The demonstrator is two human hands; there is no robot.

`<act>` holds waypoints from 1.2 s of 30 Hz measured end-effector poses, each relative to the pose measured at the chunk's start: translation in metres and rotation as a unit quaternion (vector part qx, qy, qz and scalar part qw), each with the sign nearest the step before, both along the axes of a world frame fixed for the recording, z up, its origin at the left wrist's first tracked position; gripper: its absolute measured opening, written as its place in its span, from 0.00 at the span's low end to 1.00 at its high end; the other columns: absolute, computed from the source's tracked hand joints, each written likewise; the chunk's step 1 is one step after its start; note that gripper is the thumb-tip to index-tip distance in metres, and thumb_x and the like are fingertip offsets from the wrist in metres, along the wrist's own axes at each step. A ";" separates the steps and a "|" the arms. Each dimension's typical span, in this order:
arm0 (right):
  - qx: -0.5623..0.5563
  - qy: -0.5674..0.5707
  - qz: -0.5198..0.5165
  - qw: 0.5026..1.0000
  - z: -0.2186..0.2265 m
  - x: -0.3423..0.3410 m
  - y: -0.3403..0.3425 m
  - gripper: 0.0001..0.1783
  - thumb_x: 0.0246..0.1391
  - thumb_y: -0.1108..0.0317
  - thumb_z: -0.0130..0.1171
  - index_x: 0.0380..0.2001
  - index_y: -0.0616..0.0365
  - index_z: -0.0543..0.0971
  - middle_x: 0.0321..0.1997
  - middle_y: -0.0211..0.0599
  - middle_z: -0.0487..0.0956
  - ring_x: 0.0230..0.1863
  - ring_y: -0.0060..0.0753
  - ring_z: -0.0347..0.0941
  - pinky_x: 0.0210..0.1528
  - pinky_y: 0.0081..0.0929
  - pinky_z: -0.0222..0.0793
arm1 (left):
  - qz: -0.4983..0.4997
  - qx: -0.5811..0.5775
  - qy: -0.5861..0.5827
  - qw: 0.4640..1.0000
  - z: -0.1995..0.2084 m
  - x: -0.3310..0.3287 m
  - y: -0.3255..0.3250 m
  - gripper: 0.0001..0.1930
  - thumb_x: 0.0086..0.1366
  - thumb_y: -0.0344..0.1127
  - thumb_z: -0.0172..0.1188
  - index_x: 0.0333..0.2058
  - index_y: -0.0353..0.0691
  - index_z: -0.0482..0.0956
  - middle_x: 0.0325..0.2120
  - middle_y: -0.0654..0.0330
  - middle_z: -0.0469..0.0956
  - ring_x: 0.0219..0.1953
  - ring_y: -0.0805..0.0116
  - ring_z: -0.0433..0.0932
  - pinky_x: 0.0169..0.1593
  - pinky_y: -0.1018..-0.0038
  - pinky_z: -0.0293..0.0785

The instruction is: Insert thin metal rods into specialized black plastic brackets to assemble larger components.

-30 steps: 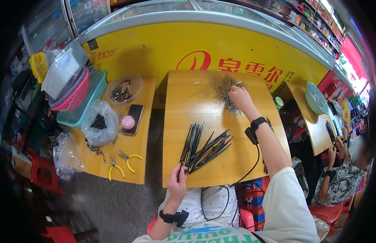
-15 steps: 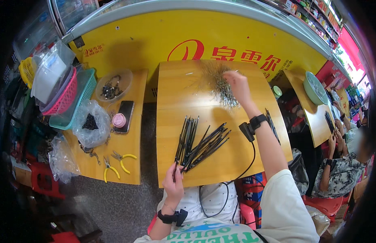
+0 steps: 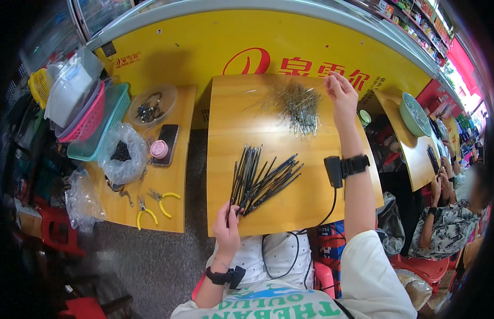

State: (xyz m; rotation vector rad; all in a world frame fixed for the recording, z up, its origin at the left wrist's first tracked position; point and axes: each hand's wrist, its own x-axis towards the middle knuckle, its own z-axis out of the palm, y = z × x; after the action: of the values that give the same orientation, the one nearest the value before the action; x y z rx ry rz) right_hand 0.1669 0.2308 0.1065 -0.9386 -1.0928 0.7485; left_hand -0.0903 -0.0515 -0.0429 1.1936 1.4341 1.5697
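My left hand (image 3: 227,226) is at the table's near edge, its fingers closed round the lower end of a thin black stick (image 3: 231,204). Right beside it, several more black sticks (image 3: 271,183) lie fanned out on the wooden table (image 3: 326,196). My right hand (image 3: 342,93) is raised near the far right corner of the table, thumb and fingers pinched together; anything between them is too fine to make out. To its left a loose heap of thin silver metal pins (image 3: 301,111) is spread on the wood.
A left side table (image 3: 175,212) carries yellow-handled pliers (image 3: 166,201), a phone (image 3: 166,142) with a pink jar (image 3: 159,149), a bag of black beads (image 3: 122,165) and stacked baskets (image 3: 87,119). A cable hangs from my right wrist. At right, another person (image 3: 443,228) sits by a table with a green basin (image 3: 415,114).
My right hand has lifted off the heap of pins and moved right and away from it. My left hand stays by the black sticks. The whole view has shifted slightly.
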 end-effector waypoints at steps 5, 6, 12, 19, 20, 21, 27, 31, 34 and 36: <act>0.017 0.058 0.084 0.995 0.017 -0.027 -0.084 0.15 0.58 0.68 0.55 0.45 0.66 0.75 0.35 0.34 0.79 0.35 0.20 0.75 0.38 0.16 0.69 | -0.007 0.032 -0.114 0.993 0.005 0.002 0.002 0.13 0.69 0.29 0.45 0.49 0.30 0.68 0.35 0.60 0.75 0.32 0.78 0.72 0.35 0.83 0.67; 0.004 0.055 0.098 0.994 0.020 -0.032 -0.105 0.15 0.57 0.69 0.54 0.45 0.66 0.75 0.35 0.35 0.79 0.35 0.20 0.74 0.38 0.16 0.69 | -0.035 0.023 -0.157 0.987 0.009 0.001 0.000 0.13 0.70 0.31 0.44 0.50 0.33 0.65 0.35 0.61 0.73 0.37 0.77 0.73 0.34 0.85 0.63; 0.000 0.024 0.116 0.993 0.027 -0.059 -0.217 0.04 0.54 0.76 0.55 0.32 0.66 0.76 0.29 0.38 0.80 0.33 0.23 0.75 0.38 0.19 0.69 | -0.078 0.076 -0.208 0.972 0.038 0.001 -0.023 0.11 0.71 0.35 0.40 0.44 0.35 0.66 0.31 0.60 0.73 0.26 0.81 0.62 0.30 0.84 0.58; -0.072 0.104 0.267 0.955 -0.003 -0.052 -0.316 0.08 0.54 0.76 0.55 0.38 0.68 0.76 0.34 0.41 0.80 0.35 0.28 0.76 0.40 0.22 0.71 | -0.136 0.090 -0.233 0.959 0.070 0.024 -0.072 0.15 0.72 0.39 0.37 0.38 0.34 0.68 0.30 0.58 0.73 0.25 0.79 0.59 0.31 0.80 0.58; -0.088 0.149 0.311 0.934 -0.011 -0.046 -0.323 0.11 0.54 0.76 0.56 0.41 0.68 0.76 0.37 0.43 0.79 0.37 0.31 0.77 0.43 0.25 0.72 | -0.150 0.097 -0.209 0.961 0.076 0.027 -0.076 0.15 0.72 0.39 0.37 0.40 0.33 0.69 0.31 0.59 0.73 0.25 0.79 0.60 0.31 0.81 0.58; -0.091 0.149 0.312 0.934 -0.016 -0.044 -0.330 0.11 0.54 0.76 0.56 0.41 0.68 0.76 0.37 0.43 0.79 0.37 0.31 0.77 0.43 0.25 0.72 | -0.164 0.104 -0.186 0.963 0.080 0.029 -0.078 0.16 0.72 0.39 0.37 0.41 0.31 0.69 0.31 0.59 0.73 0.26 0.79 0.61 0.32 0.81 0.59; -0.079 0.202 0.318 0.923 -0.023 -0.031 -0.363 0.12 0.54 0.77 0.56 0.43 0.68 0.75 0.39 0.45 0.79 0.40 0.32 0.76 0.45 0.27 0.73 | -0.176 0.122 -0.179 0.960 0.091 0.044 -0.100 0.16 0.72 0.35 0.39 0.46 0.29 0.70 0.38 0.61 0.73 0.29 0.82 0.61 0.35 0.84 0.62; -0.046 0.264 0.324 0.907 -0.025 -0.021 -0.374 0.11 0.53 0.79 0.55 0.41 0.68 0.76 0.38 0.44 0.78 0.39 0.31 0.76 0.44 0.26 0.72 | -0.192 0.122 -0.041 0.973 0.094 0.051 -0.106 0.15 0.69 0.31 0.44 0.51 0.32 0.70 0.42 0.62 0.71 0.31 0.82 0.63 0.36 0.84 0.63; -0.003 0.209 0.271 0.939 -0.030 -0.017 -0.373 0.08 0.53 0.80 0.55 0.38 0.69 0.77 0.36 0.42 0.78 0.39 0.30 0.76 0.43 0.24 0.72 | -0.213 0.090 -0.013 0.973 0.092 0.059 -0.107 0.17 0.65 0.26 0.48 0.53 0.34 0.69 0.46 0.61 0.69 0.34 0.80 0.66 0.37 0.84 0.67; 0.017 0.143 0.211 0.967 -0.028 -0.018 -0.373 0.07 0.53 0.80 0.55 0.37 0.69 0.77 0.35 0.41 0.78 0.38 0.29 0.75 0.43 0.23 0.71 | -0.230 0.056 -0.036 0.971 0.089 0.063 -0.106 0.20 0.63 0.24 0.50 0.55 0.34 0.68 0.48 0.60 0.67 0.36 0.79 0.67 0.39 0.83 0.69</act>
State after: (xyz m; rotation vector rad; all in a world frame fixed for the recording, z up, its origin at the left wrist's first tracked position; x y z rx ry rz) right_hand 0.1486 -0.1420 0.0780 -0.5476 -1.0541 1.1713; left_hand -0.0272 -0.1578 0.0456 1.3998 0.9430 1.3612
